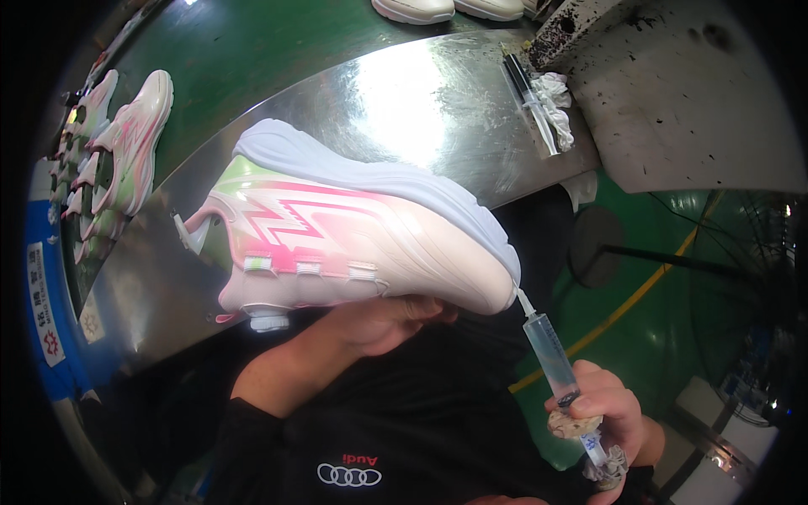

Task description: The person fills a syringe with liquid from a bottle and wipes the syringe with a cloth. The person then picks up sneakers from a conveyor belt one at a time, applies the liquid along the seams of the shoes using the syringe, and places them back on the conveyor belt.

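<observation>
A pink, white and pale green sneaker lies on its side in the air in front of me, its pale lavender sole turned up and away. My left hand grips it from below near the toe; most of the fingers are hidden behind the shoe. In my right hand is a clear syringe with bluish liquid, its finger flange and plunger end wrapped in cloth or tape. The syringe's tapered tip touches the toe, at the seam between sole and upper.
A shiny metal table stretches beyond the shoe. On it, to the right, lie a brush-like tool and crumpled white tissue. More sneakers stand at the left, and pale shoes at the far edge. A grey metal panel rises at the right.
</observation>
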Demonstrator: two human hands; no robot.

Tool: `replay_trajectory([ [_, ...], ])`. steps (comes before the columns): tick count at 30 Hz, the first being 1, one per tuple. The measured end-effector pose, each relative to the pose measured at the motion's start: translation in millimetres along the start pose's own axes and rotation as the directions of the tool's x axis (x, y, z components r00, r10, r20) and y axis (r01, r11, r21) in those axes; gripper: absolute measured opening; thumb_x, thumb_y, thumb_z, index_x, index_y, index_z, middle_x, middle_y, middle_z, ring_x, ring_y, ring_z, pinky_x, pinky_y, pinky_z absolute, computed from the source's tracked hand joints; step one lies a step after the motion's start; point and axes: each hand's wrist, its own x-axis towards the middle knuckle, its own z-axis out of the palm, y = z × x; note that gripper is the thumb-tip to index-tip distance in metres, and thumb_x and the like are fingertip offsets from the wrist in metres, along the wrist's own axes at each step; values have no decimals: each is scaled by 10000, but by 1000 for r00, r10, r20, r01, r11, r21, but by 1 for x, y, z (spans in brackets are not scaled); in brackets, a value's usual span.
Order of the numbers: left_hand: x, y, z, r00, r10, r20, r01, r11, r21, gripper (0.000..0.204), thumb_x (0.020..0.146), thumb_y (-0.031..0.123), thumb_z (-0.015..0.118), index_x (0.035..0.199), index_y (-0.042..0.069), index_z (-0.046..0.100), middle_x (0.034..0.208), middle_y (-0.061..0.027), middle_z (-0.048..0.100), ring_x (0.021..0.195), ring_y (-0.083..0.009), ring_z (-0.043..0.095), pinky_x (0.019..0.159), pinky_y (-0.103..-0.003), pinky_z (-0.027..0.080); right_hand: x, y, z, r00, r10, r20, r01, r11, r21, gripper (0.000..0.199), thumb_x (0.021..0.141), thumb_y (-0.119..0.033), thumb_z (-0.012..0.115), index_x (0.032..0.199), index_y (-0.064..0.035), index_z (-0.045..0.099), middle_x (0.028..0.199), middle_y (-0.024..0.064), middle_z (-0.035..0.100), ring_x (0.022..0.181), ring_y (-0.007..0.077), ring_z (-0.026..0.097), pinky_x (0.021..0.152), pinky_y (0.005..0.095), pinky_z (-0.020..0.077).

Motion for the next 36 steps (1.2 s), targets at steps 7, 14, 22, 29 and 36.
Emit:
replay_trajectory([
  [7, 12, 2, 3, 1000, 27, 2, -27, 997, -76, 302, 820, -13, 617, 1109, 61, 570, 1056, -80, 611, 1000, -191, 588, 864, -338, 502, 0, 5, 9, 999, -47, 18, 50, 980, -190, 871, 565, -567, 773, 1207, -66, 464, 1069, 135, 542, 812, 216, 526, 673, 324, 353],
  [14, 18, 1, 2, 996, 90, 28, -89, 995, -50, 327, 833, 95, 633, 1148, 70, 552, 1103, -95, 604, 1003, -209, 603, 784, -268, 541, 11, 19, 27, 982, -187, 24, 181, 902, -392, 798, 581, -528, 782, 1142, -37, 497, 1026, 127, 535, 728, 220, 498, 616, 314, 354],
  [22, 16, 10, 24, 996, 81, 37, -77, 992, -100, 383, 851, 133, 621, 1211, 68, 507, 1148, -116, 588, 1076, -256, 577, 735, -234, 545, 16, 42, 46, 944, -329, 2, 250, 713, -655, 670, 609, -477, 767, 1087, -69, 534, 945, 99, 561, 632, 186, 438, 543, 293, 332],
  [29, 14, 11, 28, 996, 87, 2, -86, 995, -43, 434, 840, 232, 641, 1219, 70, 505, 1174, -137, 577, 1118, -314, 550, 704, -215, 543, 17, 52, 50, 930, -367, 28, 268, 623, -734, 646, 648, -465, 749, 1127, -95, 522, 944, 101, 558, 656, 185, 412, 535, 295, 318],
  [36, 16, 11, 31, 997, 81, 13, -80, 996, -40, 453, 851, 243, 627, 1243, 75, 473, 1188, -141, 564, 1132, -302, 540, 731, -235, 560, 15, 53, 51, 928, -373, 22, 256, 592, -764, 645, 657, -465, 741, 1126, -90, 506, 934, 101, 552, 655, 189, 418, 536, 297, 322],
])
